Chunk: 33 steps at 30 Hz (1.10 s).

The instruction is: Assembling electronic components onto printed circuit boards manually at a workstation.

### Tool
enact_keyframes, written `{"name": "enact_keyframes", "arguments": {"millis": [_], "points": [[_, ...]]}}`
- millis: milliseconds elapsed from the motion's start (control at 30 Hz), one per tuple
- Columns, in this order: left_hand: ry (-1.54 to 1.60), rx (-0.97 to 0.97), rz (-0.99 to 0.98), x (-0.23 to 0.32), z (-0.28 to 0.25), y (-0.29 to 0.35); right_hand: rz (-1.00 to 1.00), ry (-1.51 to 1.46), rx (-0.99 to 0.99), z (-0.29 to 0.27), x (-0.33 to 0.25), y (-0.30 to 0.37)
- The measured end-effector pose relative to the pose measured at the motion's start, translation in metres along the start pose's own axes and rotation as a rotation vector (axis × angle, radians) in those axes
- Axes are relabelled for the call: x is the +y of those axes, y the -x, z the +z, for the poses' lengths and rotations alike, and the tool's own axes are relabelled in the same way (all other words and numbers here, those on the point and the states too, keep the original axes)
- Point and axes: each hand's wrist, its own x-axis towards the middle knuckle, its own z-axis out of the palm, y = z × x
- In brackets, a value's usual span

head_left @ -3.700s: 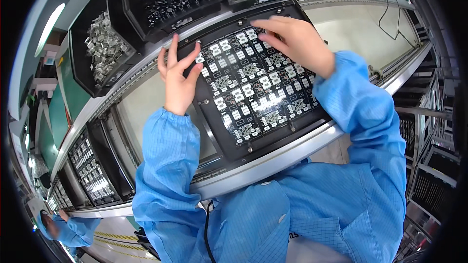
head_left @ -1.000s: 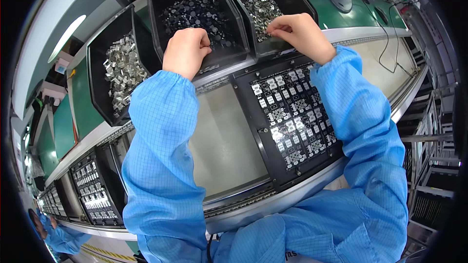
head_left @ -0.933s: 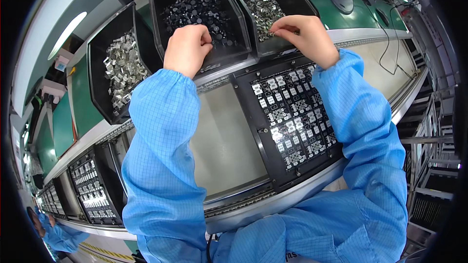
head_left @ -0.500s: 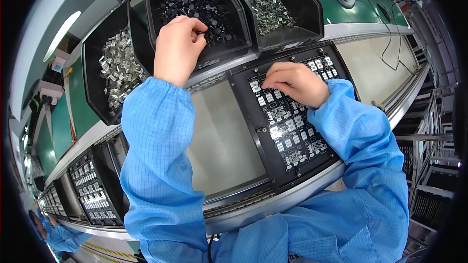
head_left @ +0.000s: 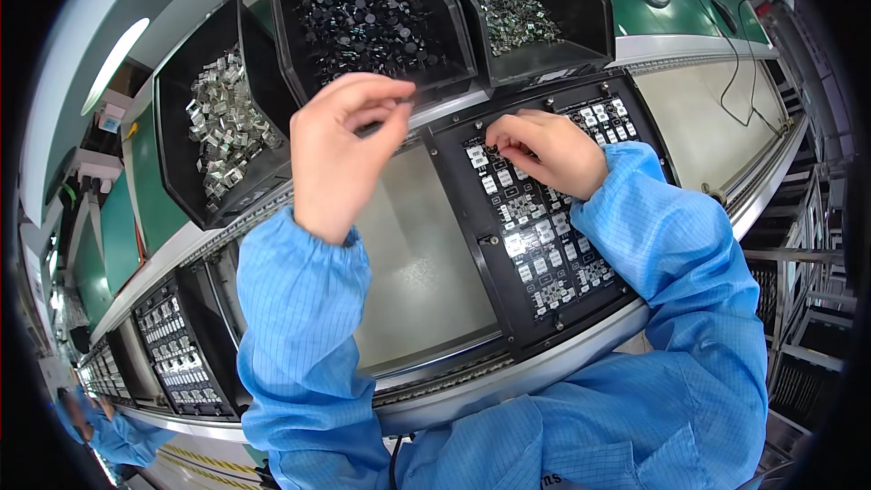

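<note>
My left hand is over the conveyor, just in front of the middle bin. Its thumb and forefinger are pinched together; whatever they hold is too small and blurred to make out. Behind it, the black bin contains a heap of small dark round components with leads. My right hand touches the upper left part of a circuit board panel set in a black carrier frame. Its fingers are bent into a pinch and hide the spot beneath them. White and metallic parts sit in rows on the panel.
A bin of silvery metal connectors stands at the left, and a bin of small metallic parts at the right. More loaded carriers are on the line at lower left, near another person's blue sleeve. A cable hangs over the right side.
My left hand has come out of the middle bin, moving right and toward me with fingers pinched. My right hand has stayed at the panel's upper left, shifting only slightly.
</note>
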Motion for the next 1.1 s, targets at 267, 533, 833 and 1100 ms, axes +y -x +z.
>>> {"name": "enact_keyframes", "arguments": {"millis": [267, 533, 833, 1100], "points": [[0.087, -0.128, -0.184, -0.016, 0.022, 0.022, -0.095, 0.181, 0.009, -0.007, -0.008, -0.003], [0.161, -0.232, -0.143, -0.038, 0.052, 0.027, 0.229, 0.064, 0.214, -0.094, -0.016, -0.054], [-0.334, -0.231, 0.225, -0.035, 0.070, 0.020, 0.141, 0.340, -0.158, -0.045, 0.072, -0.085], [-0.460, -0.190, 0.231, -0.039, 0.073, 0.024, 0.187, 0.261, 0.014, -0.055, 0.067, -0.081]]}}
